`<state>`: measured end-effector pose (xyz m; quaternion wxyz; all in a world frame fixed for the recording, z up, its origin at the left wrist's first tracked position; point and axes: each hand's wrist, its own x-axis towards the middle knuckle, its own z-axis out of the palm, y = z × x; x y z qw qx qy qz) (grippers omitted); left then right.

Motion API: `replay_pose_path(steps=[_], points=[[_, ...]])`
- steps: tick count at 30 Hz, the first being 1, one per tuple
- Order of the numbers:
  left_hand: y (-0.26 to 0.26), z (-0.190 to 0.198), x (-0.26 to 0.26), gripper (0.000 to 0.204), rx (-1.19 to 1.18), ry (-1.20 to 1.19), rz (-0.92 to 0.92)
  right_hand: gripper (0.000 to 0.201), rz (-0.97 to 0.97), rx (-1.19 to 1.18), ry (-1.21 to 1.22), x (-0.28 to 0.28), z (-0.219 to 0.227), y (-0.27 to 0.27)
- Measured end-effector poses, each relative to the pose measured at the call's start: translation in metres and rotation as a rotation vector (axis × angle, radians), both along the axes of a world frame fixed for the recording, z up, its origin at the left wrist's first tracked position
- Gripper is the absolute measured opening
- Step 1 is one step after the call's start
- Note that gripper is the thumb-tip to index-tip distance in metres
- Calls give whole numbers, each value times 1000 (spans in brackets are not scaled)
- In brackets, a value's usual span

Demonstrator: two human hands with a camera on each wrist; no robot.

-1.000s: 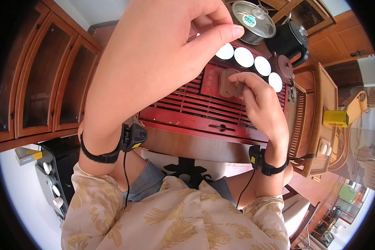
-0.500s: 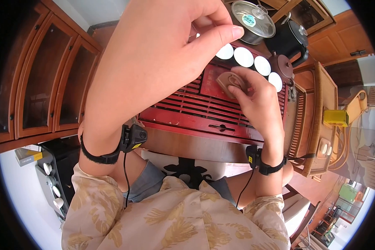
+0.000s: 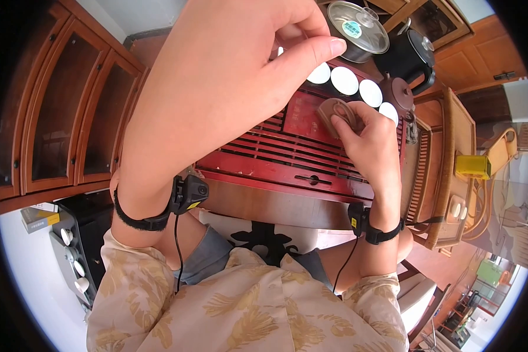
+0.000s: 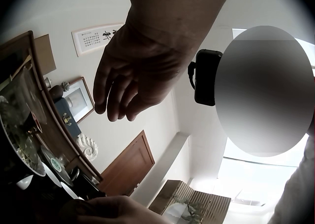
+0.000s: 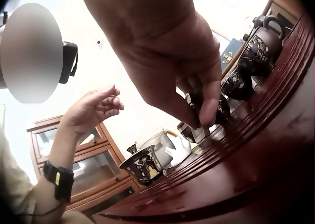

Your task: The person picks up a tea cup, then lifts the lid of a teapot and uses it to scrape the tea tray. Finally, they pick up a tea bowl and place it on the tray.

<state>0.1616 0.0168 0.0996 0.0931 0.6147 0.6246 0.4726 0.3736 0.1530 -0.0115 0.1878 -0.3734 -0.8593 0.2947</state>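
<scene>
In the head view my right hand (image 3: 371,134) pinches a small brown clay piece (image 3: 332,111) between thumb and fingers, over the red slatted tea tray (image 3: 264,167). The piece is flat-backed, with a curved ridge on its face, and stands tilted. In the right wrist view my fingers hide much of it. My left hand (image 3: 276,64) is raised high in front of the tray, fingers loosely bent. The left wrist view shows that hand (image 4: 140,73) hanging with nothing in it. Several white-lined cups (image 3: 344,81) stand in a row just beyond my right hand.
Behind the cups are a glass-lidded pot (image 3: 358,32), a black kettle (image 3: 406,56) and a brown teapot (image 3: 398,94). A dark patterned lidded bowl (image 5: 145,167) and a white figure (image 5: 181,151) sit on the tray's left. Right of the table stands a wicker shelf (image 3: 452,152).
My right hand has closed on the clay piece, tipped it up from lying flat on the tray and moved it slightly right. The left hand has hardly moved.
</scene>
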Motion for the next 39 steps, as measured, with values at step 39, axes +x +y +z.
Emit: replay_pose_path(steps=[39], points=[[2,3,3,22,-43,51,32,24,198,127,34,7,6,-2]])
